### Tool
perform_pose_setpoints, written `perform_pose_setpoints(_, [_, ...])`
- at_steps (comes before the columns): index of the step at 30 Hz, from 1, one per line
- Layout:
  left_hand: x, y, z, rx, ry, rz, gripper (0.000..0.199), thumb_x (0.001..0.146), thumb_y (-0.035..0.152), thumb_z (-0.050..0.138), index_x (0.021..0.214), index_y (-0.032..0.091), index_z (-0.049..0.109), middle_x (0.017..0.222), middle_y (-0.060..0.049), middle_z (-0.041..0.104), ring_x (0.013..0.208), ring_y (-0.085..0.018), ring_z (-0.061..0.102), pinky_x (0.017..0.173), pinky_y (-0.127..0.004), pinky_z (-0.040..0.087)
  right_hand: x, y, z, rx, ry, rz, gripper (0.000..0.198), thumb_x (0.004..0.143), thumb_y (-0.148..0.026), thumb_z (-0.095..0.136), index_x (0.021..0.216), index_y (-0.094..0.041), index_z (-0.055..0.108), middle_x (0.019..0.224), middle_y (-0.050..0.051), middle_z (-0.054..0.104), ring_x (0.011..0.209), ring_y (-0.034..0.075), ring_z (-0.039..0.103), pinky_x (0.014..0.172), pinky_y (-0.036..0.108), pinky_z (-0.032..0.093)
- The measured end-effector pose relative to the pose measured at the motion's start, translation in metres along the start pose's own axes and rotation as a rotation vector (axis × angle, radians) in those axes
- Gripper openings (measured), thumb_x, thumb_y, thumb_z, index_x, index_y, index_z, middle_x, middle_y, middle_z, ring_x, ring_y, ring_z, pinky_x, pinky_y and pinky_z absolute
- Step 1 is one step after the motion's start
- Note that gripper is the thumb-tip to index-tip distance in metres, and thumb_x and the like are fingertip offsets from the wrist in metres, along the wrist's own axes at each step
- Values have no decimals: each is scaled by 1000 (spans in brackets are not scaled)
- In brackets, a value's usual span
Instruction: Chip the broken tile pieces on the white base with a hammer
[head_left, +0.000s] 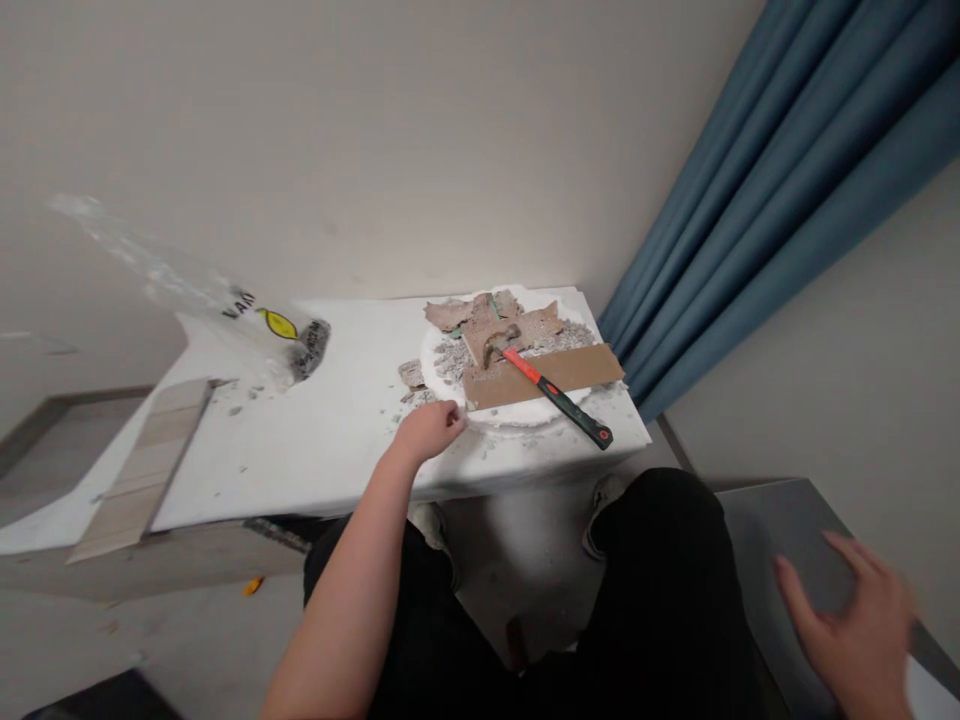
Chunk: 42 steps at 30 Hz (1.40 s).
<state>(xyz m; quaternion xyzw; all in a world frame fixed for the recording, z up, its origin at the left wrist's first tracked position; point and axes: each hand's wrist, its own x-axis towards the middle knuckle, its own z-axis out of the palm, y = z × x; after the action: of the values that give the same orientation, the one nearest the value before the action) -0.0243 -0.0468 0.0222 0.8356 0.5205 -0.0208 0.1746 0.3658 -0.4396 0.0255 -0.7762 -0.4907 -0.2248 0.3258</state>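
My left hand (429, 432) is closed, with thumb and fingertips together at the near left rim of a round white dish (517, 428). What the fingers hold, if anything, is too small to make out. Across the dish lies a brown cardboard strip (577, 370). A claw hammer (555, 395) rests over it, its rusty head on broken, brownish board pieces (480, 325) and its black-and-red handle reaching past the rim. Grey crumbled rubble (574, 336) lies around the pieces. My right hand (859, 615), slightly blurred, is open with fingers apart, over a grey box-like surface (772, 530).
A clear plastic bag (225, 305) with a yellow print stands at the left of the white-covered table (322, 400). A wood-patterned plank (146, 465) overhangs the table's left front. Blue curtains (750, 200) hang at right. A small yellow object (253, 586) lies on the floor.
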Motion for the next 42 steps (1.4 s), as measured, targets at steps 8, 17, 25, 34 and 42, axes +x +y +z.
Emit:
perform_pose_setpoints(8, [36,-65,19,137,-167,-279,28,84,32,53,102,20,70,115,-12,73,105,-26,67,82,-32,51,72,-117,139,446,-125,-308,29,87,-23,64,116,-24,62,113,12,63,108,31,61,95,52,49])
perform_pose_setpoints(17, [49,-67,51,94,-127,-295,32,87,35,51,107,19,69,116,-13,73,109,-25,67,87,-31,51,97,-142,171,583,-387,-331,11,91,-22,56,100,-22,63,96,8,61,93,25,61,85,40,50])
perform_pose_setpoints(25, [53,-59,58,118,-119,-331,31,85,32,53,106,17,69,118,-15,72,110,-26,67,88,-31,52,157,-160,248,508,-345,-272,16,92,-25,49,95,-20,64,95,11,61,95,27,58,89,41,47])
perform_pose_setpoints(34, [56,-51,39,115,-74,-450,41,83,38,54,114,15,69,118,-20,72,111,-32,68,84,-34,55,138,-159,259,393,-527,-396,17,91,-28,58,103,-20,66,101,13,60,99,29,55,89,42,47])
perform_pose_setpoints(42, [53,-41,20,110,-108,-446,43,81,28,59,123,17,63,124,-19,70,114,-32,66,87,-37,55,133,-159,262,352,-660,-377,30,90,-22,58,120,-18,63,108,13,58,96,28,58,85,39,49])
